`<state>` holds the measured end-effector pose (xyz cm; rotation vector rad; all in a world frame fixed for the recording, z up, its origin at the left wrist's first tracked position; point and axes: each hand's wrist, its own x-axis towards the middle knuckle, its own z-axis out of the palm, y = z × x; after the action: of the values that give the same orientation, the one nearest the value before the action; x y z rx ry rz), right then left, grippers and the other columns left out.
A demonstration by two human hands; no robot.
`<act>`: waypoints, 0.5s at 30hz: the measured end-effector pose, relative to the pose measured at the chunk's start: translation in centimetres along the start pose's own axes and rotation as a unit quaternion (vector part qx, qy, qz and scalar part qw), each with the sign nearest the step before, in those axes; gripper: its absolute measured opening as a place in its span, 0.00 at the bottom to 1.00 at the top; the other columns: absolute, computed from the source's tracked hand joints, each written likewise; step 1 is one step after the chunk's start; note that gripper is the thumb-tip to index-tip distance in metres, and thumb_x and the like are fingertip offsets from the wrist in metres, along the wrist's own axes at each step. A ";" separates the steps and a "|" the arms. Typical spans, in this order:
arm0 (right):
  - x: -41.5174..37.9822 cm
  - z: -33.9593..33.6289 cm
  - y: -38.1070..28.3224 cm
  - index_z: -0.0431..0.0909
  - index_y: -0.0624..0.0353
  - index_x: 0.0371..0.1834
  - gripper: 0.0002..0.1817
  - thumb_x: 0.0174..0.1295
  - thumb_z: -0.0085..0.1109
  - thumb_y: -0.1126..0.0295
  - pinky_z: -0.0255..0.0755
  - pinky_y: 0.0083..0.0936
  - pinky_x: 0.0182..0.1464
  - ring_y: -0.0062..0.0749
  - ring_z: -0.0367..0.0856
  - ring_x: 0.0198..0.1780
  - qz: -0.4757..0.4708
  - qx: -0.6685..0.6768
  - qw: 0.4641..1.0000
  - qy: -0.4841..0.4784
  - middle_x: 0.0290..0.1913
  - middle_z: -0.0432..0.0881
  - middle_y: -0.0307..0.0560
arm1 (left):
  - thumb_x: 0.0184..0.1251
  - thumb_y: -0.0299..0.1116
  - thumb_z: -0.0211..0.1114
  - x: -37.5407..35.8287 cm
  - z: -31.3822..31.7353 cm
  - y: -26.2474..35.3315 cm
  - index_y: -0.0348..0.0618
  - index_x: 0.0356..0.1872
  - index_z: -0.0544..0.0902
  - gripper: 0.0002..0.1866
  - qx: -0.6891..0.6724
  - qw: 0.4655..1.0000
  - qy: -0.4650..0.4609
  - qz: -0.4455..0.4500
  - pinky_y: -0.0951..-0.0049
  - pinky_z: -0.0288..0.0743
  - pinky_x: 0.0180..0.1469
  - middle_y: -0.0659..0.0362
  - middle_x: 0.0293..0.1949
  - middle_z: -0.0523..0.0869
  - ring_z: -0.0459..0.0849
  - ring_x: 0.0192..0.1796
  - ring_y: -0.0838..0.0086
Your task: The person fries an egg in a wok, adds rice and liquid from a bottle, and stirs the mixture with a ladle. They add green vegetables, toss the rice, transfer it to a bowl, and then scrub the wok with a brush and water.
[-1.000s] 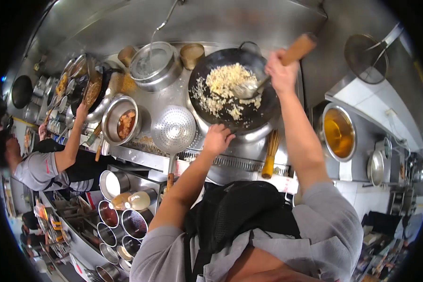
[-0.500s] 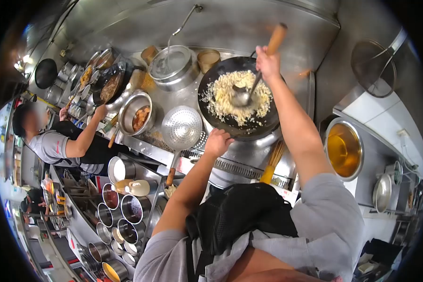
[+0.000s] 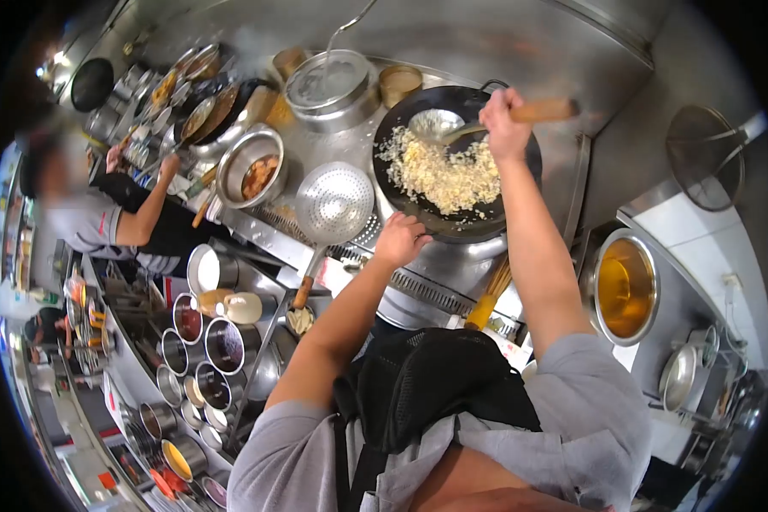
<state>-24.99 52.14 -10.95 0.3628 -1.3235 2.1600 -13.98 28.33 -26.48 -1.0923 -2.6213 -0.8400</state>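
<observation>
My right hand is closed around the wooden handle of a metal ladle. The ladle's round bowl rests at the far left inside a black wok. Fried rice with yellow egg bits lies heaped in the middle and near part of the wok. At the near left rim, my left hand is closed on the wok's edge; the exact grip is partly hidden by the fingers. Just left of it a perforated strainer ladle lies with its wooden handle toward me.
A lidded steel pot stands behind left, and a steel pot of brown pieces sits left. A bamboo brush lies near right. An oil basin is at right. A co-worker works at left beside several seasoning pots.
My right hand has swung the ladle from the middle of the rice to the wok's far left side, its handle tipping rightward. My left hand stays at the rim. The whole view has shifted slightly.
</observation>
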 end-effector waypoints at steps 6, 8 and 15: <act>0.8 6.2 -3.3 0.70 0.61 0.19 0.18 0.63 0.61 0.64 0.63 0.29 0.26 0.22 0.69 0.21 0.020 -0.315 0.937 -0.147 0.18 0.72 0.39 | 0.56 0.41 0.70 -0.2 -0.2 -0.5 0.45 0.27 0.84 0.10 -0.004 0.999 -0.033 -0.011 0.60 0.69 0.55 0.57 0.31 0.79 0.79 0.43 0.59; -1.3 4.7 -1.7 0.66 0.56 0.20 0.17 0.66 0.59 0.67 0.56 0.17 0.22 0.16 0.63 0.18 -0.044 -0.245 0.955 -0.159 0.16 0.66 0.31 | 0.56 0.41 0.70 -0.2 0.0 -0.7 0.45 0.28 0.84 0.10 -0.020 0.999 -0.025 -0.025 0.59 0.68 0.57 0.57 0.31 0.80 0.80 0.43 0.60; -4.1 6.8 -4.5 0.67 0.55 0.21 0.17 0.67 0.59 0.65 0.58 0.22 0.23 0.17 0.63 0.20 0.042 -0.254 0.964 -0.069 0.16 0.65 0.31 | 0.58 0.45 0.68 -0.6 -0.8 -1.6 0.46 0.30 0.86 0.13 -0.051 0.997 -0.059 -0.004 0.60 0.67 0.59 0.57 0.32 0.81 0.80 0.44 0.61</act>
<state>-19.49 46.37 -6.53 0.2559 -1.9350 1.7932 -14.73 26.62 -26.78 -1.1926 -2.7076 -0.9470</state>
